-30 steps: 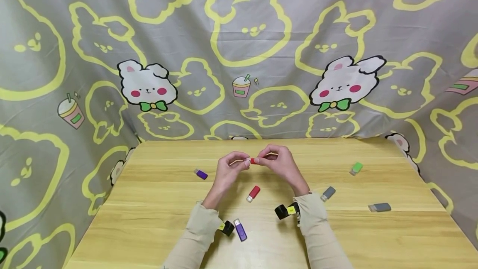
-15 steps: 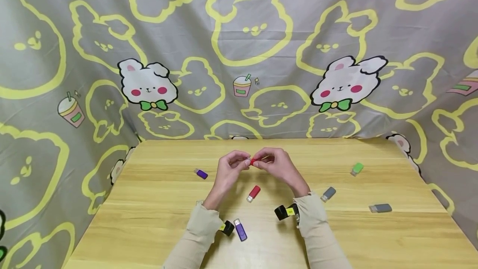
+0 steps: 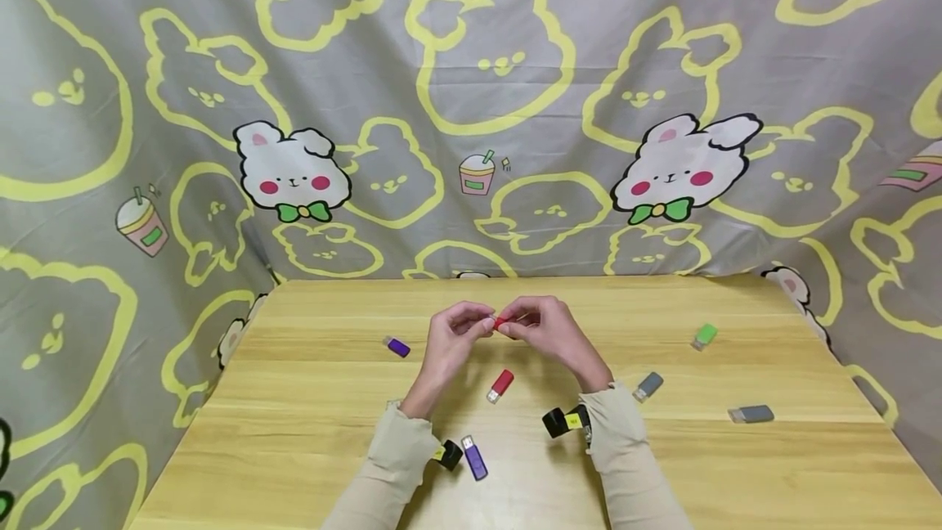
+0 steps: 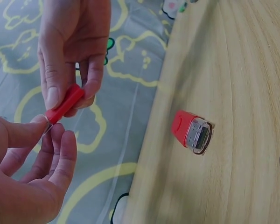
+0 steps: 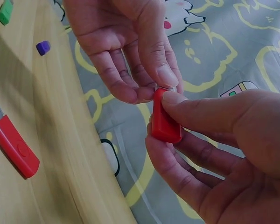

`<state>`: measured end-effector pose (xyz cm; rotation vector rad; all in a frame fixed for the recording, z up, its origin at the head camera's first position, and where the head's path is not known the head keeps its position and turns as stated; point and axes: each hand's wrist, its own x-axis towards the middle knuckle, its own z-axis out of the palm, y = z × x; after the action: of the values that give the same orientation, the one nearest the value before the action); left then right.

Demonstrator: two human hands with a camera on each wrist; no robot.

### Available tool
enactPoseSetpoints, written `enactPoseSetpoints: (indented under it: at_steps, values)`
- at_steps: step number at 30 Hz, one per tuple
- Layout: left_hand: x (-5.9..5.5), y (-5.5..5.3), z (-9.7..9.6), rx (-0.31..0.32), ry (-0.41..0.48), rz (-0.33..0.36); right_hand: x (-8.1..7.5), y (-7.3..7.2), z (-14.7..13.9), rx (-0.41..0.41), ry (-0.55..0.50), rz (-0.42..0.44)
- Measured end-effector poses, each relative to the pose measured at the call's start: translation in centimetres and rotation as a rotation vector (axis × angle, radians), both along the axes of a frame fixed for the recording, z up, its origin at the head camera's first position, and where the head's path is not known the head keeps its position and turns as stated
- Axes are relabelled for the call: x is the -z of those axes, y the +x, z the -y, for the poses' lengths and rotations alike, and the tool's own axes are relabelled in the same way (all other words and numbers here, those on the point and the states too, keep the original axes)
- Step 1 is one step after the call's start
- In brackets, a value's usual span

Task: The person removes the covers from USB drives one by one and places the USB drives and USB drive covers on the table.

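Over the far middle of the table, my left hand (image 3: 455, 342) and right hand (image 3: 548, 334) meet on one red USB stick (image 3: 501, 323). In the right wrist view, my right thumb and fingers pinch the stick's red body (image 5: 165, 123). My left thumb and fingers pinch its clear end (image 4: 47, 125), seen in the left wrist view; the fingertips partly hide that end. Whether the clear part is fully on the body I cannot tell. A second red USB stick (image 3: 500, 386) lies on the table below the hands, with a clear cover over its metal plug (image 4: 199, 135).
Purple USB sticks lie at the left (image 3: 397, 346) and beside the left wrist camera (image 3: 449, 455). To the right are a green stick (image 3: 704, 336) and two grey ones, the nearer-in grey stick (image 3: 649, 386) and the outer grey stick (image 3: 754, 414). A patterned curtain (image 3: 515, 105) surrounds the wooden table (image 3: 309, 432).
My right hand has shifted slightly down and turned the held red stick a little, so less of its body shows in the head view. My left hand keeps its pinch. The loose sticks lie unmoved.
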<state>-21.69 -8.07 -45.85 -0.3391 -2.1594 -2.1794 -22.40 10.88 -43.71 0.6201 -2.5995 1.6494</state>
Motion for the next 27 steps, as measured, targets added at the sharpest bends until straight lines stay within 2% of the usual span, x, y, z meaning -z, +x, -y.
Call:
enactPoseSetpoints:
  at_steps: [8, 27]
  values:
    - [0.18, -0.04, 0.09, -0.017, -0.023, -0.007, 0.18, 0.06, -0.09, -0.006, -0.005, 0.017]
    - [-0.31, 0.15, 0.07, -0.038, -0.028, 0.024, 0.15, 0.01, -0.44, -0.045, -0.007, 0.029]
